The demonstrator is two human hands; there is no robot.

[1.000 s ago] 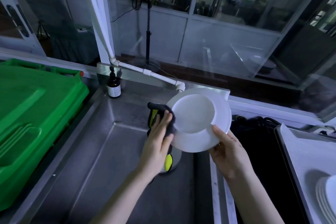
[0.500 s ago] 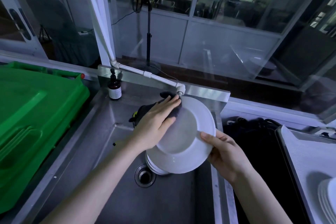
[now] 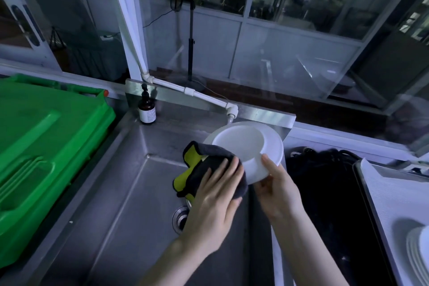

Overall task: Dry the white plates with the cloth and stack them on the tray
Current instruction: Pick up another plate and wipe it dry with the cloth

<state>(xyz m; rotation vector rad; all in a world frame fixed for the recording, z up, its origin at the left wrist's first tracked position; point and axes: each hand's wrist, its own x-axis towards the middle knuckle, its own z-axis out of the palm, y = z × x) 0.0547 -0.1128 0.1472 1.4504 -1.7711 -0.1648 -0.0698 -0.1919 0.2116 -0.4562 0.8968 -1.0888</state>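
Note:
I hold a white plate (image 3: pixel 249 146) over the steel sink (image 3: pixel 130 193), tilted so its underside faces me. My right hand (image 3: pixel 276 190) grips its near right rim, thumb on the underside. My left hand (image 3: pixel 213 197) presses a dark grey and yellow cloth (image 3: pixel 204 167) flat against the plate's lower left edge, fingers straight. Beneath the cloth, a sliver of another white plate (image 3: pixel 188 203) shows in the sink. A stack of white plates (image 3: pixel 417 255) sits on the tray (image 3: pixel 394 193) at the far right.
A green plastic bin lid (image 3: pixel 41 153) fills the left side. A brown pump bottle (image 3: pixel 146 110) stands at the sink's back left corner. The white tap pipe (image 3: pixel 209 97) ends just above the plate. Black cables (image 3: pixel 325 169) lie between sink and tray. The drain (image 3: pixel 181 216) is below my left hand.
The plate has been turned over, its underside now facing me. My left hand with the cloth moved from the plate's top left down to its lower left edge.

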